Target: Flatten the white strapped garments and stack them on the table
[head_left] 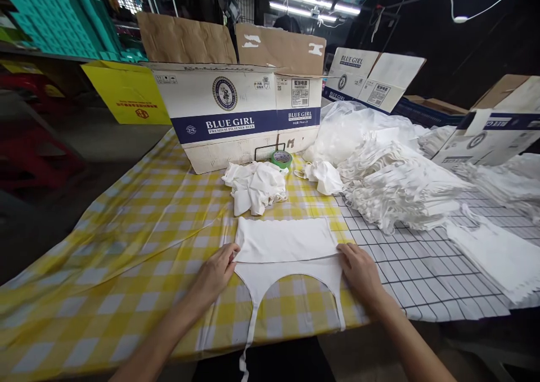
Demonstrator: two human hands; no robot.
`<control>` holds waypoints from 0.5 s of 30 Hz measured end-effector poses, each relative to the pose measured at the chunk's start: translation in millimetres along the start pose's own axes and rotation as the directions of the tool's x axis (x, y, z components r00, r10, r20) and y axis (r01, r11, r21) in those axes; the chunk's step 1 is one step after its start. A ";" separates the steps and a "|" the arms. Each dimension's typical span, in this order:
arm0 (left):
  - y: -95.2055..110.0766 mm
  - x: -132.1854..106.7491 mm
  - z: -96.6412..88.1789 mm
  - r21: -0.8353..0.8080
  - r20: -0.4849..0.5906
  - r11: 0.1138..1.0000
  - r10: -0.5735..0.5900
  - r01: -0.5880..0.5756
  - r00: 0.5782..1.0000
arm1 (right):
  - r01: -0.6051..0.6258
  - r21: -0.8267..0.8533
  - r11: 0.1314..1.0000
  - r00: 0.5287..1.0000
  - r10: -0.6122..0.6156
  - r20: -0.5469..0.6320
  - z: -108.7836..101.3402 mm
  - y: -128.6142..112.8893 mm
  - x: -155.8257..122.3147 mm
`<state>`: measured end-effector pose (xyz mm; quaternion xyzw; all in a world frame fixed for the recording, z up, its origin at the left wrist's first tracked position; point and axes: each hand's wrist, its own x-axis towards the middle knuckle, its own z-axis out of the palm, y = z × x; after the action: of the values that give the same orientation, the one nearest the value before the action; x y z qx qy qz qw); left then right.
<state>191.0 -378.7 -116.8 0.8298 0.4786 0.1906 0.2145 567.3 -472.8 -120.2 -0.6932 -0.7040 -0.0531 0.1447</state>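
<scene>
A white camisole (pixel 287 241) lies on the yellow checked tablecloth (pixel 139 247), its lower part folded up over itself. The thin straps point toward me, and one hangs down past the table's front edge. My left hand (pixel 220 266) pinches the camisole's left side at the fold. At the opposite side, my right hand (pixel 358 266) grips the other end of that fold, thumb and fingers closed on the cloth. Just beyond the camisole sits a crumpled heap of white garments (pixel 256 186), and a smaller crumpled white piece (pixel 324 176) lies to its right.
A large white and blue carton (pixel 219 112) stands at the back, with a green tape roll (pixel 281 158) before it. Stacked white garments (pixel 400 185) and a clear plastic bag (pixel 350 126) fill the right side. A yellow bag (pixel 129 92) stands at left.
</scene>
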 end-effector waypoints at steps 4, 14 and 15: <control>-4.0 -7.0 4.2 0.149 -0.006 0.972 0.183 -0.180 0.983 | -0.149 -0.019 0.989 0.987 0.147 -0.072 6.4 4.0 -11.5; 10.9 -12.4 6.7 0.379 0.105 0.877 0.275 -0.294 0.956 | 0.058 -0.051 0.997 0.997 -0.055 0.046 0.4 2.6 -8.9; 11.5 -13.2 5.1 0.360 0.110 0.891 0.255 -0.278 0.961 | 0.030 -0.023 0.999 0.999 -0.029 0.040 -0.1 4.6 -11.0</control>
<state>195.7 -396.3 -116.4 0.9183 0.3812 0.0991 0.0394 571.9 -483.3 -123.8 -0.6855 -0.7162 -0.0498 0.1214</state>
